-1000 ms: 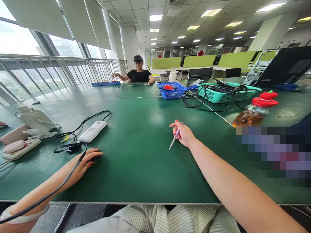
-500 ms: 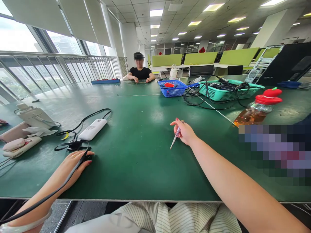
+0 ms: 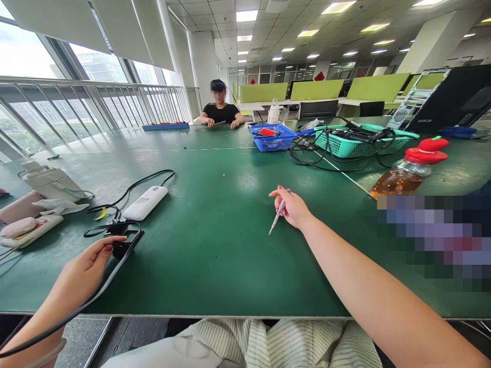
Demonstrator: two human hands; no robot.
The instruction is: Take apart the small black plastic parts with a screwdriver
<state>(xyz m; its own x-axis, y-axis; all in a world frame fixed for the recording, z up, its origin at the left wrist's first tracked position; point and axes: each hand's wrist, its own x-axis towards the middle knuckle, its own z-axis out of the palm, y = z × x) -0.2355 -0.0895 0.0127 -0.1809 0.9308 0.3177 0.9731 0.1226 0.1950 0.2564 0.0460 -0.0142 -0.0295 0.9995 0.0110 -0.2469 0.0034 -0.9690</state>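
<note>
My right hand (image 3: 292, 208) is closed around a slim screwdriver (image 3: 276, 217) with a clear, purplish handle. Its tip points down toward me, just over the green table or touching it; I cannot tell which. At the left, the thumb and forefinger of my left hand (image 3: 86, 266) are closed on the near-left edge of a small black device (image 3: 121, 249) lying on the table. A black cable (image 3: 95, 296) runs from near that device along my left forearm. Beyond it lies a white power bank (image 3: 146, 203) with a black cord attached.
A white bag-like case (image 3: 53, 181) and a pale pouch (image 3: 30, 231) lie far left. Toward the back right are a blue basket (image 3: 274, 143), a teal basket (image 3: 345, 148) with cables, and a red-lidded bottle (image 3: 402, 176). Another person (image 3: 220, 111) sits at the far edge.
My left hand has drawn back leftward and toward me, from over the black device to its edge, uncovering it. My right hand and the screwdriver have hardly moved.
</note>
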